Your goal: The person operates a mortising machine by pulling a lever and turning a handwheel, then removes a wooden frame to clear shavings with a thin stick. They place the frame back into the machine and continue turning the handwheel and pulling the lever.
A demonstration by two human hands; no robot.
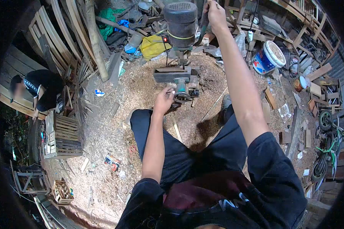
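My right hand (215, 16), raised at the top, is wrapped round the dark lever (204, 29) of a drilling or mortising machine. Its black motor (180, 28) stands upright with a vented cap. Under it, a piece of wood (172, 75) lies across the work table, directly below the tool head (183, 57). My left hand (164, 100) has its fingers closed at the left rim of the handwheel (182, 97) on the front of the machine. The fingertips are partly hidden by the wheel's side.
Wood shavings (122, 164) cover the floor around my legs. A white and blue bucket (268, 57) stands at right, a yellow bag (153, 46) behind the machine. At left, a person (42, 89) bends near a slatted crate (67, 135). A motorbike (325, 152) is far right.
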